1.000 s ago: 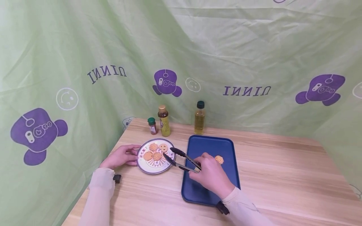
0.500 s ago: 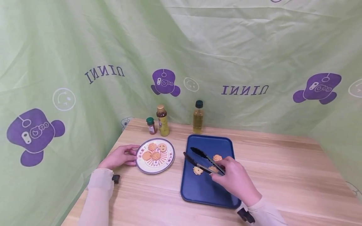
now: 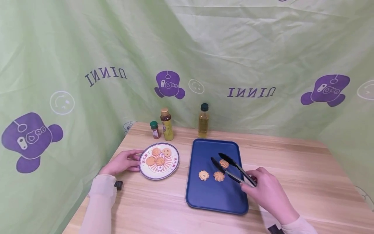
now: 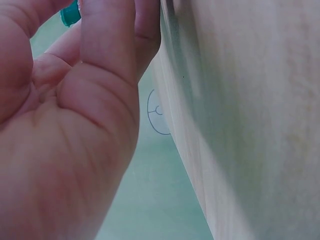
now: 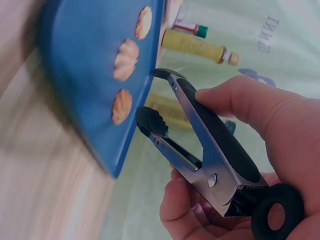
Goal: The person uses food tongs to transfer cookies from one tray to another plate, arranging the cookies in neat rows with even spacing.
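Note:
My left hand [image 3: 125,161] holds the left rim of a round white plate [image 3: 163,174], on which several cookies [image 3: 160,161] lie. In the left wrist view, that hand's [image 4: 95,100] fingers are bent, and the plate is not visible. My right hand [image 3: 267,188] grips metal tongs [image 5: 212,145] with black tips, arms spread apart and nothing between them. The tips are over the right part of a blue tray [image 3: 210,198]. On the tray lie a ring-shaped cookie [image 3: 203,175], a swirled cookie [image 3: 219,176] and another swirled cookie [image 3: 224,163] beside the tong tips.
Behind the plate stand a small green-capped jar [image 3: 155,130] and a yellow-labelled bottle [image 3: 167,125]. An oil bottle [image 3: 203,122] with a dark cap is just behind the tray. A green printed curtain [image 3: 248,58] hangs around the wooden table [image 3: 292,175].
My right hand has moved the tongs rightward, from the plate's right edge to over the tray, uncovering the cookies there. The left hand has stayed at the plate.

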Motion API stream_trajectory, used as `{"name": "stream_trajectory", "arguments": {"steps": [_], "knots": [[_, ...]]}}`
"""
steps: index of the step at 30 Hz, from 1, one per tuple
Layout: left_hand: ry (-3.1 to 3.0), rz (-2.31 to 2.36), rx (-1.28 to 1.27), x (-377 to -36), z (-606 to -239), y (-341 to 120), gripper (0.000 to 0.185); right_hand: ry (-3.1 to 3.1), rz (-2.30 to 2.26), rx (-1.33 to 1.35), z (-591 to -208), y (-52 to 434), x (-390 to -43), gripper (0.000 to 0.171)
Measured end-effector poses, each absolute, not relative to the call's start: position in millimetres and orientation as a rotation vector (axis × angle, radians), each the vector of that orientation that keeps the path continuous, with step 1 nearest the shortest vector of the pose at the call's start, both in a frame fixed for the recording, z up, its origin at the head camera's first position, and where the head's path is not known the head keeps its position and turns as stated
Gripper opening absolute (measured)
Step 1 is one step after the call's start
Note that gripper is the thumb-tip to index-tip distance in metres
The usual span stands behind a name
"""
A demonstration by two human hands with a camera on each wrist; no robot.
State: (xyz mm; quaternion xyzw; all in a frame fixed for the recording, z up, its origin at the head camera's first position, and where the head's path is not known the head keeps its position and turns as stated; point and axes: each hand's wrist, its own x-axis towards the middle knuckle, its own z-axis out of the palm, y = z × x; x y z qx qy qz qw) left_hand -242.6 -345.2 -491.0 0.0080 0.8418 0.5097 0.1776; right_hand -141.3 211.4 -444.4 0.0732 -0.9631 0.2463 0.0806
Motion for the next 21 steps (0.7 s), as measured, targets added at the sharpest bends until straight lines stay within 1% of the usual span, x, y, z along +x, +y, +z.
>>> {"name": "stream_trajectory", "arguments": {"steps": [8, 13, 21], "knots": [[2.375, 1.446, 0.044, -240.8, -488.0, -345.3, 0.068, -2.893, 0.714, 0.181, -449.9, 230.3, -134.8, 0.042], [2.373, 1.448, 0.029, -240.4, -489.9, -346.2, 0.067, -2.923, 0.711, 0.158, -452.7, 235.1, -132.3, 0.046], [2.376, 1.447, 0.024, -239.6, -489.0, -346.7, 0.066, -2.910, 0.698, 0.182, -458.5, 241.2, -128.0, 0.048]]}}
